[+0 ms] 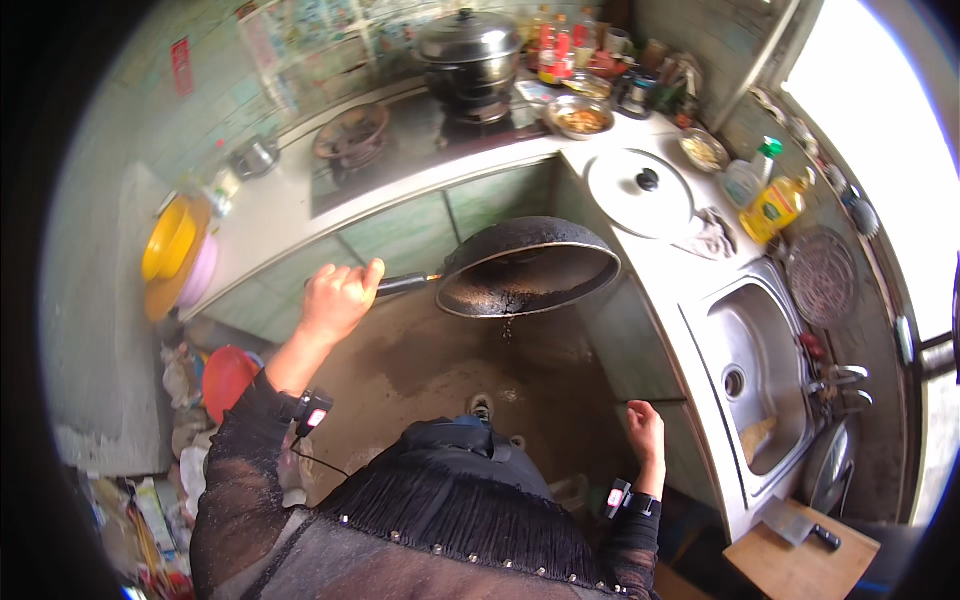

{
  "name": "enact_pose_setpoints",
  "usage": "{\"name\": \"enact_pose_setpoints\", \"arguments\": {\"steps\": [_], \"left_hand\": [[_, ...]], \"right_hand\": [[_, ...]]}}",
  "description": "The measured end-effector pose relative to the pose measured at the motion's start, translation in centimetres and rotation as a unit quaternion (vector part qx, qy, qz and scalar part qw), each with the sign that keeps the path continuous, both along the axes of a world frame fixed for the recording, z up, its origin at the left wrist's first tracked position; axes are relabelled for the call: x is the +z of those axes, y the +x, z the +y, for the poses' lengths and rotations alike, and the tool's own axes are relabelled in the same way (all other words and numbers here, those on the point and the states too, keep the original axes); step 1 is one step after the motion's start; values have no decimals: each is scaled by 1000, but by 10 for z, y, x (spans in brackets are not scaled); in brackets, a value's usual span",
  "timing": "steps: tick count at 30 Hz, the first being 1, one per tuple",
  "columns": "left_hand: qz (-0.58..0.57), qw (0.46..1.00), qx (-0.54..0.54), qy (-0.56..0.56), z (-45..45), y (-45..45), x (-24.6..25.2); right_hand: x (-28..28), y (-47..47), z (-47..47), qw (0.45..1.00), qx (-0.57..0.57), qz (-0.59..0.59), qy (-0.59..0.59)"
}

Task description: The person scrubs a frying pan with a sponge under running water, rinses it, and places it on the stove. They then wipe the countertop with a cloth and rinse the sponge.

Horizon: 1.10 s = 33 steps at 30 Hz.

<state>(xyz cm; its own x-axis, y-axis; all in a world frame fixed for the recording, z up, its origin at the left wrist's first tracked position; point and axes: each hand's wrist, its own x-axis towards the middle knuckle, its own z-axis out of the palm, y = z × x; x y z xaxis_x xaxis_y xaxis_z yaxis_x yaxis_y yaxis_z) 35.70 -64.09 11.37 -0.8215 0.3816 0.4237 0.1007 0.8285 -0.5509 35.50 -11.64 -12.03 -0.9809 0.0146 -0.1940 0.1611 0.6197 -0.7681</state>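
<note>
My left hand (337, 300) is closed around the black handle of a dark wok (529, 270). The wok is tilted over the floor between me and the counter, its blackened inside facing me, with drops of liquid falling from its lower rim. Low on the right, my right hand (646, 433) hangs beside the cabinet front with nothing seen in it; its fingers look loosely bent, and part of them is hidden. To the wok's right, a glass-like lid with a black knob (648, 180) lies on the white counter beside a crumpled cloth (709, 234).
A steel pot (469, 60) stands on the gas stove (412, 120). Right of it are bowls of food (581, 118) and bottles. The steel sink (757, 360) is at right, with a cleaver (791, 525) on a wooden board (810, 562) below. Basins stand at far left.
</note>
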Motion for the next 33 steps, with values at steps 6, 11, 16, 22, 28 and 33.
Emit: {"name": "enact_pose_setpoints", "arguments": {"steps": [6, 11, 16, 22, 28, 33], "left_hand": [[-36, 990, 114, 71, -48, 38, -13], [-74, 955, 250, 141, -103, 46, -11], [-59, 890, 354, 280, -181, 22, -4], [10, 845, 387, 369, -285, -36, -19], [-1, 758, 418, 500, -363, -93, -40], [-26, 704, 429, 566, -402, -144, -52]], "right_hand": [[-28, -5, -23, 997, 63, -44, -28], [-27, -24, -41, 992, 91, -79, 31], [-19, -58, -83, 993, 91, -47, 66], [-38, -82, -149, 987, 95, -67, 109], [-68, -83, -177, 971, 42, -204, 114], [-63, -82, -192, 956, -1, -269, 117]]}}
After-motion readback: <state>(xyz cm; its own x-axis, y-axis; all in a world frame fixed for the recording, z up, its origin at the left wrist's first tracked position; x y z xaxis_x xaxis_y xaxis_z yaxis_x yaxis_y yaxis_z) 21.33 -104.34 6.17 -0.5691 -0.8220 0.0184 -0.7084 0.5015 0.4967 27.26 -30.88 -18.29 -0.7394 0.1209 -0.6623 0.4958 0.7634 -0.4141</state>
